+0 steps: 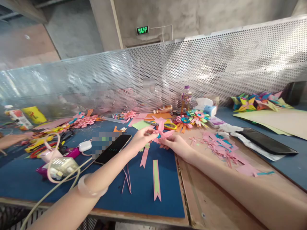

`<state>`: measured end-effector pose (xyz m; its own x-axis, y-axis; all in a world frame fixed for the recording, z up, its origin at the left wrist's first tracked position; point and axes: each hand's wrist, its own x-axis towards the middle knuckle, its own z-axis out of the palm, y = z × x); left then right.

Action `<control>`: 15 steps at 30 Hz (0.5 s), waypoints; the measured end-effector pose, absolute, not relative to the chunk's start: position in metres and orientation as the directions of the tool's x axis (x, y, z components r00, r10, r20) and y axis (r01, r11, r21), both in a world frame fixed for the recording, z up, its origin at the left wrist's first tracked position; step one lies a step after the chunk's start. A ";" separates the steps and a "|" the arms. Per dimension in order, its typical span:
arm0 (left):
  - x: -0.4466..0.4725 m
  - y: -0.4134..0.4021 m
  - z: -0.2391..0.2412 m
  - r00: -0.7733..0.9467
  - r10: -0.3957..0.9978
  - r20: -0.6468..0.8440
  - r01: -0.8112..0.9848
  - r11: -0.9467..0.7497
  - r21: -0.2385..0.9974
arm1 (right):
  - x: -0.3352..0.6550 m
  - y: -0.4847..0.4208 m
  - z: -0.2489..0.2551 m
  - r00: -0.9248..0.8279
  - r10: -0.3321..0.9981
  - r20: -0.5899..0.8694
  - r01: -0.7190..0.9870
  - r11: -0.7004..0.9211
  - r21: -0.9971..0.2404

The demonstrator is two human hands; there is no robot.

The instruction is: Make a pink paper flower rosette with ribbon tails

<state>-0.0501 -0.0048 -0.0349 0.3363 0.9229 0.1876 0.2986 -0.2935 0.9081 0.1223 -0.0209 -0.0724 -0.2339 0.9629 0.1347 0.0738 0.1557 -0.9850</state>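
in the head view, the left hand point(142, 138) is pinching a pink paper flower point(161, 126) between thumb and fingers, near a blue piece point(159, 135) at its middle. the right hand point(176, 144) is pinching the same flower from the other side, its fingertips partly hidden under the petals. the flower is being held up above a blue tabletop point(134, 196), between both hands. just below the left hand, a pink ribbon-like paper strip point(144, 157) is showing its notched end; nearer the body, a pink-and-green notched strip point(156, 180) is lying flat. thin pink strips point(127, 180) are lying to its left, and a smartphone point(114, 148) is resting beyond the left forearm. yellow-handled scissors point(172, 125) are lying just behind the flower, near layered paper rosettes point(198, 117). pink and blue scraps point(220, 147) are spreading right of the right hand. at the far left, another person's forearm point(11, 141) is reaching in.
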 end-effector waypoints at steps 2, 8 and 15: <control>-0.050 -0.006 -0.034 0.348 0.913 0.213 0.290 -0.321 0.902 | 0.122 -0.023 -0.071 -0.244 0.961 0.134 0.122 0.167 -0.978; -0.049 -0.009 -0.029 0.321 0.920 0.226 0.318 -0.330 0.889 | 0.122 -0.026 -0.068 -0.253 0.959 0.129 0.171 0.176 -0.969; -0.049 -0.010 -0.029 0.328 0.911 0.249 0.337 -0.360 0.870 | 0.122 -0.026 -0.068 -0.256 0.957 0.140 0.204 0.194 -0.960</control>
